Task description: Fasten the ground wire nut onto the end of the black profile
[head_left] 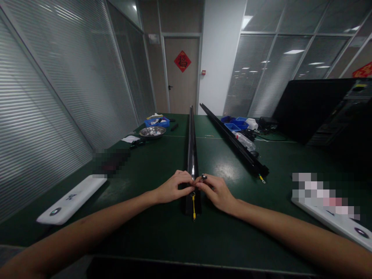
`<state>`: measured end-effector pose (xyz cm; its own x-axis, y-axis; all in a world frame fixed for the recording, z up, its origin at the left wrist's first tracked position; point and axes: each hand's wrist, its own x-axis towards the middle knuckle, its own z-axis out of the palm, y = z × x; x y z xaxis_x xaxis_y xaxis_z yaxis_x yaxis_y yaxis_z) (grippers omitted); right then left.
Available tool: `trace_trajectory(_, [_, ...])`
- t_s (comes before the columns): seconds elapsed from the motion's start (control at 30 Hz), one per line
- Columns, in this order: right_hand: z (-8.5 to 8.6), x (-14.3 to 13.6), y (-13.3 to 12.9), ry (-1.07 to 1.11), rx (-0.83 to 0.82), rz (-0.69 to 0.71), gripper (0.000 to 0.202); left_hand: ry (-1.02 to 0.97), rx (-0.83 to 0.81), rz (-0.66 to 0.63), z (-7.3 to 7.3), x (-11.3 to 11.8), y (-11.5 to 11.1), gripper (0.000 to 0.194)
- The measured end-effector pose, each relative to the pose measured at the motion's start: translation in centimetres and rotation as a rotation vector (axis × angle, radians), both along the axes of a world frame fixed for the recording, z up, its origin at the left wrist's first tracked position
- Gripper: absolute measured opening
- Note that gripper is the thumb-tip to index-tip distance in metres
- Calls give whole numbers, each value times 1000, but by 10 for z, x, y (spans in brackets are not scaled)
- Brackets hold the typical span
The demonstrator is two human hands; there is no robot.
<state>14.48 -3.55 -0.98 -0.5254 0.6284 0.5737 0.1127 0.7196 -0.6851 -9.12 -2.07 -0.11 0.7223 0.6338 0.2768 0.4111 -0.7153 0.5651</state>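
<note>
A long black rail (192,147) lies lengthwise on the green table, its near end closest to me. My left hand (177,186) and my right hand (215,190) meet over that end, fingertips pinched together. Whatever lies between the fingertips is too small to make out. A ring-like metal piece shows on my right hand's index finger. Just below the fingers, a yellow wire (194,207) with a small end terminal hangs along the rail. A second black rail (235,143) lies slantwise to the right, with a yellow-green wire (262,178) at its near end.
On the green table (157,166) are a metal bowl (152,132) and a blue basket (157,123) at the far left. Blue trays (240,123), a plastic bottle (244,142) and a large black case (310,108) stand right. White panels (72,199) lie on both sides.
</note>
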Motion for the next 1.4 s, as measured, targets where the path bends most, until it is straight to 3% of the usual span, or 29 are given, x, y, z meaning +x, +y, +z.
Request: trace_trajectory(1.4, [-4,0,1,-43,10,-26,24,3,-29,-17,4,2,-1,21])
